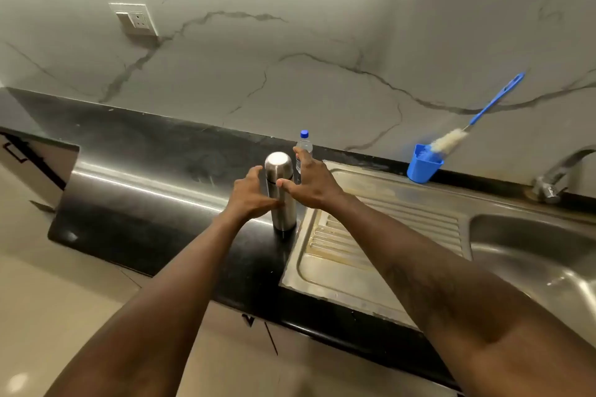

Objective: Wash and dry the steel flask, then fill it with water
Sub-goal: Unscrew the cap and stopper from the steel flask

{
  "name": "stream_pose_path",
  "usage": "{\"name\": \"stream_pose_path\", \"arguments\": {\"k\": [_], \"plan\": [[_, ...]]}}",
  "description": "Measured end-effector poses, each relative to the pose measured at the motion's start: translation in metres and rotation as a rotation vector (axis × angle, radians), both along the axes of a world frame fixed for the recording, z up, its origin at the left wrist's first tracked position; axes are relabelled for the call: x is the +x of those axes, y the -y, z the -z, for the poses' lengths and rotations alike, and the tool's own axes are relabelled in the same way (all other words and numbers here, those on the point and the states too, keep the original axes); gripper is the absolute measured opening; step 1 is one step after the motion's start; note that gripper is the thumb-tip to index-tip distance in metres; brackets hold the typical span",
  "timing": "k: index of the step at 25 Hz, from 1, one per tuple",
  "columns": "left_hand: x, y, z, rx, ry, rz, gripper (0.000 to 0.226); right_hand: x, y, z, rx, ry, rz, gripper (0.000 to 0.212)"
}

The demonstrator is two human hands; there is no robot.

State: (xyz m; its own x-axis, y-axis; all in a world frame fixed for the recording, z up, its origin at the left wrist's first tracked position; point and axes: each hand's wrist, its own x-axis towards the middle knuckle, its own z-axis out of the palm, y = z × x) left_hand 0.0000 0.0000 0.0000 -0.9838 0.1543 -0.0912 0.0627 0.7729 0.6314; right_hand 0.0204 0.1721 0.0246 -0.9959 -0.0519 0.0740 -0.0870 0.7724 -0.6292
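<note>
Head view up, and I'm looking straight down at the flask (285,213). It stands upright on the black worktop (145,151), just beside the left edge of the drainboard (371,235). It is a slim brushed-steel cylinder with a rounded, domed cap on top. A dark seam runs round below the cap, and the top catches a bright highlight.

My left hand (248,195) is at its left side, fingers spread and gently curved, thumb touching the body low down. My right hand (311,185) is at its right side, thumb laid across the front near the seam, fingers splayed upward behind. Neither hand has wrapped round it; both are loose and spread.

Just behind the flask stands a small clear plastic bottle (304,143) with a blue cap, partly hidden by my right fingers.

The worktop is dark and glossy with a rounded, shiny front edge. The drainboard is ridged steel, dull and stained. To its right is the smooth steel sink (532,251), with a curved metal tap (561,167) behind it.

At the back stands a blue plastic cup (422,167). A bottle brush (477,116) leans out of it, white bristles and a long blue handle. The wall (290,58) is pale marble with grey veins and carries a white socket (135,21).
</note>
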Motion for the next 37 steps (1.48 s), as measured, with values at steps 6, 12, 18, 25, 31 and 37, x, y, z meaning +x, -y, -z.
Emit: {"name": "stream_pose_path", "arguments": {"k": [6,12,18,25,31,37], "plan": [[-0.005,-0.019,0.012,0.193,-0.030,-0.021,0.069,-0.016,0.011,0.009,-0.015,0.023,0.004,0.100],[-0.005,-0.033,0.042,0.249,-0.133,-0.166,0.053,-0.020,0.017,0.019,-0.074,-0.006,0.078,0.076],[0.006,-0.059,0.036,0.182,-0.378,-0.209,0.040,0.005,-0.007,0.010,-0.106,-0.229,0.230,0.063],[0.014,-0.132,-0.007,0.134,-0.435,0.005,0.048,0.034,-0.097,-0.022,-0.107,-0.368,0.331,0.071],[0.035,-0.208,-0.025,0.197,-0.265,0.246,0.058,0.060,-0.197,-0.034,-0.320,-0.236,0.185,0.058],[0.065,-0.279,-0.033,0.149,-0.273,0.197,0.050,0.088,-0.278,-0.061,-0.227,0.001,-0.029,0.092]]}}
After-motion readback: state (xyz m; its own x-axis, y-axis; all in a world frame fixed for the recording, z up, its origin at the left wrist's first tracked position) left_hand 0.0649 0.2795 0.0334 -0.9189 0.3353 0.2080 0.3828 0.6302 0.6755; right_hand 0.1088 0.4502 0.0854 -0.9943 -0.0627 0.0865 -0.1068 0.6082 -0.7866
